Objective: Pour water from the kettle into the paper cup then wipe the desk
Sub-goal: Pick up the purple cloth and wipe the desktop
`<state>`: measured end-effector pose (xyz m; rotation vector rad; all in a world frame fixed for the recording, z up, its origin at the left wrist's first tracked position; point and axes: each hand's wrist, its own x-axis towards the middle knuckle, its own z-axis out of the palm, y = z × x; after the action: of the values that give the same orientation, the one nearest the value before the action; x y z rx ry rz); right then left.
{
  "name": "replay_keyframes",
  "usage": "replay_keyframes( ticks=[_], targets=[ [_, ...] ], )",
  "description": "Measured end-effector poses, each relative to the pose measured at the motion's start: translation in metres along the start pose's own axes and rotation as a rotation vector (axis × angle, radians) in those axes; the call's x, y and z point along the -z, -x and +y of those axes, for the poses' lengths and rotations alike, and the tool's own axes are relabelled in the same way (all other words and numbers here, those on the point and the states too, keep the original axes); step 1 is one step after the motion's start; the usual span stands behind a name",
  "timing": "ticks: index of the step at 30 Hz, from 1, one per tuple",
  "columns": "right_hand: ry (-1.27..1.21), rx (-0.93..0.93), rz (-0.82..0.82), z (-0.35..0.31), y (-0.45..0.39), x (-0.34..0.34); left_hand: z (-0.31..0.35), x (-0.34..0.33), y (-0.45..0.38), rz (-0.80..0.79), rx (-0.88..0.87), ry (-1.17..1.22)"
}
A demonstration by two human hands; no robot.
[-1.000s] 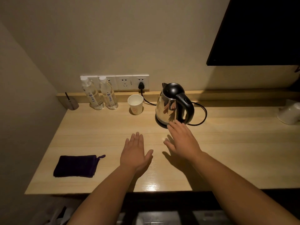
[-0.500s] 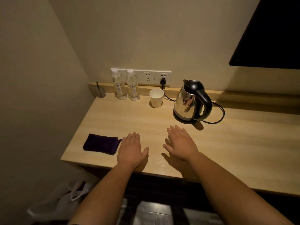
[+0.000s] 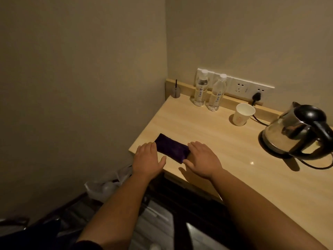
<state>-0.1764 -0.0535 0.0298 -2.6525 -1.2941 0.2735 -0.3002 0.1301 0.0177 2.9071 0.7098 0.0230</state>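
Left hand [image 3: 146,158] lay flat, fingers extended and ungripped, at the worktop's [image 3: 207,130] front left corner, touching the near end of the folded purple cloth [image 3: 170,149]. Right hand [image 3: 202,158] was likewise spread palm down, holding nothing, against the cloth's other end. The cloth sat between both hands near the front edge. The paper cup [image 3: 242,114] stood upright toward the back, well apart from the cloth. The kettle [image 3: 297,130] sat on its base to the right of the cup, lid closed, its cord running to a plug [image 3: 256,96] in the wall sockets. Two water bottles [image 3: 209,92] stood upright left of the cup, against the back ledge.
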Motion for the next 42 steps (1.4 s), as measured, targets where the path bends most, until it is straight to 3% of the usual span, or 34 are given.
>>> replay_keyframes(
  ticks=[8,13,18,25,31,33,34,35,37,39,42],
  targets=[
    [0.033,0.068,0.008,-0.058,-0.063,-0.033,-0.084,-0.004,-0.009,-0.034,0.099,-0.013],
    [0.086,-0.005,-0.063,-0.071,-0.087,-0.053,-0.112,-0.017,-0.03,-0.061,0.129,0.008],
    [0.118,-0.068,-0.155,-0.066,-0.09,-0.081,-0.118,-0.038,-0.058,-0.059,0.178,0.083],
    [0.115,0.039,-0.206,-0.066,-0.069,-0.087,-0.102,-0.069,-0.101,-0.12,0.409,0.354],
    [0.041,0.137,-0.136,-0.071,-0.007,-0.105,-0.096,-0.079,-0.109,-0.034,0.48,0.297],
    [-0.17,0.141,-0.068,-0.069,-0.003,-0.098,-0.095,-0.081,-0.111,-0.01,0.483,0.283],
    [-0.369,0.058,-0.027,-0.069,-0.006,-0.086,-0.095,-0.082,-0.111,-0.003,0.48,0.28],
    [-0.606,-0.09,-0.014,-0.068,-0.014,-0.069,-0.095,-0.083,-0.111,0.0,0.479,0.28],
    [-1.095,-0.448,-0.135,-0.06,-0.036,-0.036,-0.095,-0.082,-0.111,0.0,0.49,0.28],
    [-1.515,-0.648,-0.213,-0.041,-0.063,-0.011,-0.094,-0.079,-0.11,0.006,0.498,0.282],
    [-1.648,-0.651,-0.06,-0.013,-0.114,0.023,-0.091,-0.079,-0.11,0.008,0.493,0.276]
  ],
)
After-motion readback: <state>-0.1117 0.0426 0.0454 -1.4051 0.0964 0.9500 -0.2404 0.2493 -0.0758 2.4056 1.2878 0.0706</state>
